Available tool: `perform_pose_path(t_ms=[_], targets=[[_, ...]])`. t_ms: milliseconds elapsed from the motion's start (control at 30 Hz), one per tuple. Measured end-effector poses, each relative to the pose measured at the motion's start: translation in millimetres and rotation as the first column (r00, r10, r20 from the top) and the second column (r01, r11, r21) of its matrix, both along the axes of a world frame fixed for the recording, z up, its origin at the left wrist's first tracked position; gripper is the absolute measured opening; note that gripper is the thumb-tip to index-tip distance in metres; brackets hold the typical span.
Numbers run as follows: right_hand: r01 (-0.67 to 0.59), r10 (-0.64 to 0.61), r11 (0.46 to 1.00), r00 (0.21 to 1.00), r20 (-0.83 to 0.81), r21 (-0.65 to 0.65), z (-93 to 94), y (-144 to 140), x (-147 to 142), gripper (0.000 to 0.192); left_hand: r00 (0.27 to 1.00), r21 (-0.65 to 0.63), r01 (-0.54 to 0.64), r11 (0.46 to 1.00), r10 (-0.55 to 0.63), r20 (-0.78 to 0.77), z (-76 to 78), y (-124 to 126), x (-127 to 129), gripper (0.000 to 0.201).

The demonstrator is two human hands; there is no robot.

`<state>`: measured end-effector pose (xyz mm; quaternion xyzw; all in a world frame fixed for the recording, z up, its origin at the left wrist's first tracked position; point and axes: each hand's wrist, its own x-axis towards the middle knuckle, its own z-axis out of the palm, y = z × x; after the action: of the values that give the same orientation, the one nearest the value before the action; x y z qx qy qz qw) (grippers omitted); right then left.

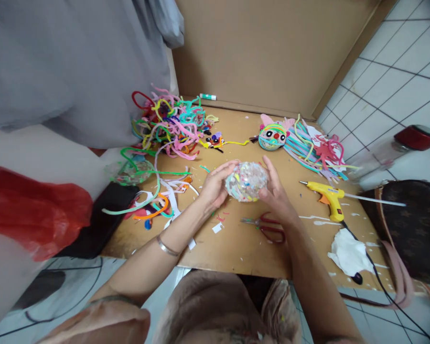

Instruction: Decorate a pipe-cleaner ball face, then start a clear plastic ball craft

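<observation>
Between my two hands is a clear round ball (pixel 246 181) with specks of coloured stuff on it, held a little above the board. My left hand (pixel 217 186) presses its left side, fingers along the edge. My right hand (pixel 275 193) grips the right side, with the thumb at the lower edge. Red-handled scissors (pixel 270 228) lie on the board just below, partly behind my right forearm. Behind the ball rests a decorated ball with a face (pixel 273 136), wrapped in coloured strands, with two eyes and a red nose.
Pipe cleaners (pixel 172 122) are heaped at the back left. A yellow glue gun (pixel 327 196) lies at right, its cord running off the front edge. White tissue (pixel 351 251) and a brown bag (pixel 408 224) are further right. A glue stick (pixel 208 97) lies at the back.
</observation>
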<state>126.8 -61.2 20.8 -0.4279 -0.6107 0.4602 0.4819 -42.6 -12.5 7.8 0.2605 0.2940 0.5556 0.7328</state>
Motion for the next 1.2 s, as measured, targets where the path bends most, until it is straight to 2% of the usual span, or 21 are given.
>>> perform_pose_path(t_ms=[67, 167, 267, 367, 500, 667, 867, 1200], targets=[[-0.028, 0.030, 0.999, 0.997, -0.074, 0.030, -0.9, 1.0, -1.1, 0.120, 0.998, -0.078, 0.024, 0.997, -0.020, 0.057, -1.0, 5.6, -3.1, 0.018], [-0.037, 0.040, 0.998, 0.997, -0.060, 0.044, -1.3, 1.4, -5.0, 0.121, 0.989, -0.161, 0.121, 0.980, -0.106, 0.099, 0.3, 10.7, -6.6, 0.033], [0.007, -0.006, 1.000, 1.000, -0.030, 0.025, -2.3, 1.5, -10.3, 0.105, 0.975, -0.230, 0.210, 0.950, -0.187, 0.118, 2.8, 10.6, -6.4, 0.039], [0.128, -0.127, 0.991, 0.991, -0.042, 0.028, -4.5, 2.1, -13.7, 0.088, 0.963, -0.288, 0.255, 0.923, -0.217, 0.160, 3.8, 7.5, -4.1, 0.032], [0.169, -0.167, 0.985, 0.984, -0.055, 0.029, -6.6, 3.7, -12.1, 0.071, 0.949, -0.287, 0.294, 0.912, -0.243, 0.199, 2.1, 4.5, -3.4, 0.025], [0.162, -0.162, 0.985, 0.987, -0.006, 0.059, -2.8, 4.3, -7.9, 0.070, 0.944, -0.244, 0.318, 0.916, -0.282, 0.172, 0.4, 3.7, -5.4, 0.024], [0.106, -0.121, 0.990, 0.977, 0.175, 0.089, 4.8, -2.2, -5.3, 0.067, 0.964, -0.322, 0.249, 0.914, -0.200, 0.177, 5.8, 0.2, -1.7, 0.017], [0.157, -0.175, 0.981, 0.970, 0.167, 0.112, 3.0, -2.7, -8.1, 0.061, 0.967, -0.352, 0.237, 0.905, -0.184, 0.178, 13.3, -4.1, -0.3, 0.020]])
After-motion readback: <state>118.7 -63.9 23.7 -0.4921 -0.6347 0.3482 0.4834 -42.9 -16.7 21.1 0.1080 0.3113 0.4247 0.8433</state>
